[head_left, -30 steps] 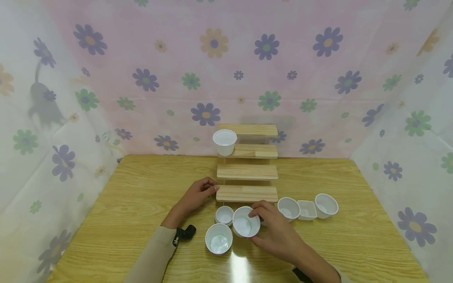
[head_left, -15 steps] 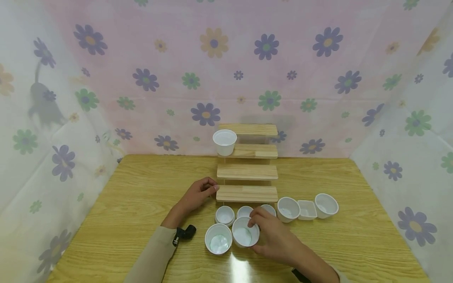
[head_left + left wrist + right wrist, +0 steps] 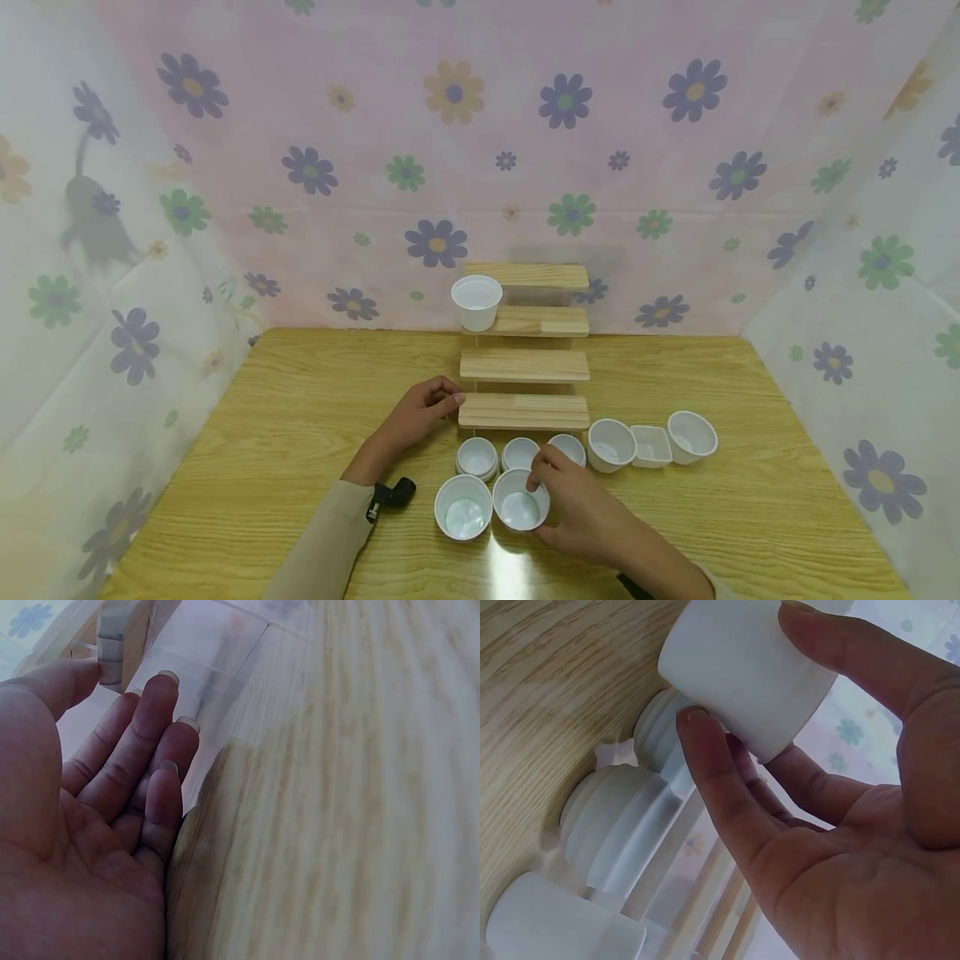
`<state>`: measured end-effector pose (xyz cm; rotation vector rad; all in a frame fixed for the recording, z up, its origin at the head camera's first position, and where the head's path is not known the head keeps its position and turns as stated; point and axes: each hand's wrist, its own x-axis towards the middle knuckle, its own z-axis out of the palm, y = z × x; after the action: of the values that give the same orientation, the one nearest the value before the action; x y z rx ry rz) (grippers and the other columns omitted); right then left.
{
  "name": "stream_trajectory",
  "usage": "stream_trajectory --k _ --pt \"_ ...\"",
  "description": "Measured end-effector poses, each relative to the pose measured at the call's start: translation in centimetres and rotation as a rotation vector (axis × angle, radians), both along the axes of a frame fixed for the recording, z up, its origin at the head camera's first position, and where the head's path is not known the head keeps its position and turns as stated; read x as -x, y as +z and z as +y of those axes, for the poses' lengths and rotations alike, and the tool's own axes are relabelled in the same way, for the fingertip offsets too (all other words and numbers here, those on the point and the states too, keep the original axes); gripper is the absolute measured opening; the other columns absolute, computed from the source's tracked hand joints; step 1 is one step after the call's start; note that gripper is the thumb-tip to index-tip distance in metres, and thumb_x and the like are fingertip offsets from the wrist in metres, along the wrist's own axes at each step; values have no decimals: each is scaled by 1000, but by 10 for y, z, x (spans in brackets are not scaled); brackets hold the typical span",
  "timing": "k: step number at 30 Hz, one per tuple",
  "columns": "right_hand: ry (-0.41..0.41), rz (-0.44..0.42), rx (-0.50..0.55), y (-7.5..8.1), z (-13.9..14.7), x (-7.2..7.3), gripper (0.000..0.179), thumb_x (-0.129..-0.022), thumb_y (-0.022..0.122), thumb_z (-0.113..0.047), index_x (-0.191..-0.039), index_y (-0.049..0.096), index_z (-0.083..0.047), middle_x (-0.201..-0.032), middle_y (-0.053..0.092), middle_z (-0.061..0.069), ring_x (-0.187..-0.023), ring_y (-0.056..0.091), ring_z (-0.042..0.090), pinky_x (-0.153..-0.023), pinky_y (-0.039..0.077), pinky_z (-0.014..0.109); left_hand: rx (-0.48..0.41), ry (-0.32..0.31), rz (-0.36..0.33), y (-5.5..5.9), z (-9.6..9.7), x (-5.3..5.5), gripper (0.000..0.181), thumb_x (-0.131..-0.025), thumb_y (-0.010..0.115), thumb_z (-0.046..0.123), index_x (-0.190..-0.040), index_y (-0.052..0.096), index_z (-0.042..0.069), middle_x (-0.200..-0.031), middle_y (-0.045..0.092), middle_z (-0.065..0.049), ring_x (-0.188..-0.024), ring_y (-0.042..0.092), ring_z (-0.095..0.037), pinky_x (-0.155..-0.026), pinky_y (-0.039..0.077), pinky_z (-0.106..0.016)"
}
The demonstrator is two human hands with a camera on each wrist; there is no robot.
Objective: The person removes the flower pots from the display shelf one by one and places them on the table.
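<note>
My right hand (image 3: 588,512) grips a round white cup (image 3: 517,510) by its rim and side, thumb and fingers pinching it. It is upright at table height, right beside another white cup (image 3: 463,508). In the right wrist view the fingers (image 3: 709,754) curl around the cup's smooth wall (image 3: 742,667). My left hand (image 3: 420,417) rests at the left end of the stepped wooden stand (image 3: 522,411). Its thumb touches the end of the lowest board (image 3: 111,645), while its other fingers (image 3: 150,712) lie loosely extended near the clear side panel (image 3: 214,645).
Small white pots (image 3: 477,457) stand in a row before the stand, partly behind my right hand. To the right are a white cup (image 3: 611,444), a square white dish (image 3: 651,446) and another white cup (image 3: 692,436). One white cup (image 3: 477,304) sits up on the stand.
My right hand has brought its cup down and toward me, beside the other front cup, uncovering the small pots behind. My left hand has stayed at the stand.
</note>
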<state>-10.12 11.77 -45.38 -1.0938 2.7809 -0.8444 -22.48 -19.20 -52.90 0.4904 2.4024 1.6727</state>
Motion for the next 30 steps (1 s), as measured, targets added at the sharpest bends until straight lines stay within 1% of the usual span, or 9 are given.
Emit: stream_trajectory --k 9,14,17,20,23,27,30 --pt "0 -71 -15 2 4 -1 49 -70 100 -15 -104 67 -7 -118 53 -2 -106 62 17 -90 57 31 -4 -5 -5 -3 0 1 23 -110 63 32 -116 69 12 -99 71 -9 -91 66 -25 -80 52 -35" --pt "16 -83 11 9 9 -2 50 -72 100 -19 -106 65 -10 -119 52 -3 -104 60 16 -88 56 31 5 -5 -2 -4 1 2 22 -110 63 32 -116 69 12 -99 71 -9 -91 66 -24 -80 52 -34" --pt "17 -92 28 14 13 -1 47 -75 99 -23 -106 65 -13 -120 52 -4 -104 60 14 -88 56 31 3 -9 -2 -4 1 2 22 -110 62 31 -116 68 11 -98 71 -10 -91 66 -25 -80 51 -35" --pt "9 -94 58 19 16 4 44 -79 98 -26 -108 67 -14 -119 53 -5 -103 62 16 -89 56 32 3 -10 -1 -3 0 1 22 -111 61 31 -116 68 11 -98 71 -11 -91 66 -27 -81 51 -36" --pt "-2 -70 104 23 19 11 39 -82 95 -23 -108 68 -14 -116 56 -5 -102 66 20 -89 58 34 2 -8 1 -1 0 0 23 -111 61 31 -116 68 10 -98 70 -13 -91 66 -29 -81 51 -37" --pt "-14 -26 161 26 22 21 36 -86 92 -17 -111 67 -13 -114 60 0 -100 70 23 -87 61 36 -4 -8 0 0 0 0 24 -110 62 31 -116 68 9 -98 70 -15 -92 66 -31 -82 51 -38" --pt "-40 -9 191 30 23 28 35 -88 89 -16 -115 66 -12 -115 63 4 -100 71 23 -87 61 37 -6 -8 -3 -1 0 0 23 -110 62 32 -116 69 10 -98 71 -13 -92 66 -30 -82 51 -38"
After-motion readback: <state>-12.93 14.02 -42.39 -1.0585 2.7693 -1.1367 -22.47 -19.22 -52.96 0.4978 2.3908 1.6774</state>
